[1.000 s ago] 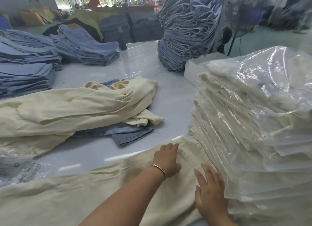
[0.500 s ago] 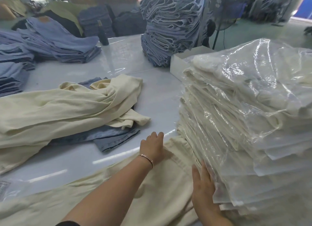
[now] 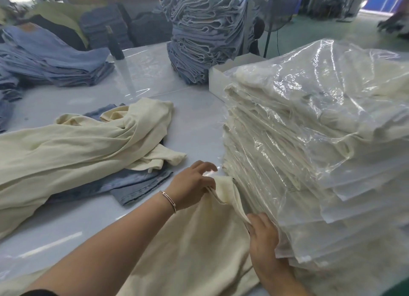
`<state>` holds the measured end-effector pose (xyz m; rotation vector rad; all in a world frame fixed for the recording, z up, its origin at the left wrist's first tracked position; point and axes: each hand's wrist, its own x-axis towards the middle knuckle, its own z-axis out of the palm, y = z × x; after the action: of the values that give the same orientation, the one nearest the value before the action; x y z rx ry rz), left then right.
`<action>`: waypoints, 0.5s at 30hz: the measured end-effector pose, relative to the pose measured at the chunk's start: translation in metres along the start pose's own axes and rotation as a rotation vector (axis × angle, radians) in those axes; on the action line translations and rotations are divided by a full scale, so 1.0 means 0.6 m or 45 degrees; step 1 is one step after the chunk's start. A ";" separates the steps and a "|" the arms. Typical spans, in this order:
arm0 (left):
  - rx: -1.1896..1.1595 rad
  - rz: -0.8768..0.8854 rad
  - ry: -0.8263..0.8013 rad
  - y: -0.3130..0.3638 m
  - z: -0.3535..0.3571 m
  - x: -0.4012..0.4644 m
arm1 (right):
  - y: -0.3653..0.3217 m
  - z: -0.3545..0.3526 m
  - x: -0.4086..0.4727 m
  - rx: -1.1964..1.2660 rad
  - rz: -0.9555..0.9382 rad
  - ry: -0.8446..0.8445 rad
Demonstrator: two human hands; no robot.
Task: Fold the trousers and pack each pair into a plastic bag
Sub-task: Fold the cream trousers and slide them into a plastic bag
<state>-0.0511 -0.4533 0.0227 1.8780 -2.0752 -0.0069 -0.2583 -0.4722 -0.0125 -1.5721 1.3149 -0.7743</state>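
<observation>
A pair of cream trousers (image 3: pixel 188 251) lies flat along the near edge of the white table (image 3: pixel 194 123). My left hand (image 3: pixel 191 185) pinches the far corner of its waistband and lifts it a little off the table. My right hand (image 3: pixel 263 240) pinches the same waistband edge closer to me, right beside a tall stack of bagged cream trousers (image 3: pixel 309 152). The stack's clear plastic bags overhang towards my right hand.
Loose cream trousers (image 3: pixel 77 149) lie heaped at the left over a pair of blue jeans (image 3: pixel 132 185). Piles of folded jeans (image 3: pixel 55 59) stand at the far left, and a tall jeans stack (image 3: pixel 205 30) at the back. A white box (image 3: pixel 221 79) sits behind the bagged stack.
Both hands lay flat on the trousers before; now each pinches the waistband edge, and the far corner has come up off the table. The camera has swung slightly right.
</observation>
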 end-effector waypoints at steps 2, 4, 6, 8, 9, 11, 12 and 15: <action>-0.155 -0.079 0.011 0.010 -0.013 0.007 | 0.005 -0.016 -0.012 0.151 -0.077 -0.075; -0.320 -0.068 -0.031 0.027 -0.040 0.012 | -0.004 -0.034 -0.019 0.085 -0.244 -0.045; -0.498 0.012 -0.217 0.054 -0.073 0.007 | -0.007 -0.041 -0.017 0.130 -0.294 -0.092; -0.623 0.085 -0.497 0.080 -0.112 -0.001 | -0.048 -0.042 -0.017 0.295 -0.233 -0.403; -0.707 0.104 -0.623 0.090 -0.128 -0.003 | -0.039 -0.042 -0.012 0.316 -0.272 -0.323; -1.000 0.086 -0.805 0.095 -0.148 0.001 | -0.013 -0.043 -0.009 0.055 -0.275 -0.303; -1.173 0.029 -0.837 0.092 -0.148 0.006 | -0.001 -0.045 -0.004 -0.304 -0.311 -0.239; -1.061 -0.329 -0.521 0.060 -0.086 0.028 | 0.014 -0.064 -0.009 -0.591 -0.315 -0.359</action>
<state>-0.0739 -0.4533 0.0834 1.6365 -1.6097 -1.2015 -0.2972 -0.4765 -0.0052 -2.1556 1.1539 -0.3809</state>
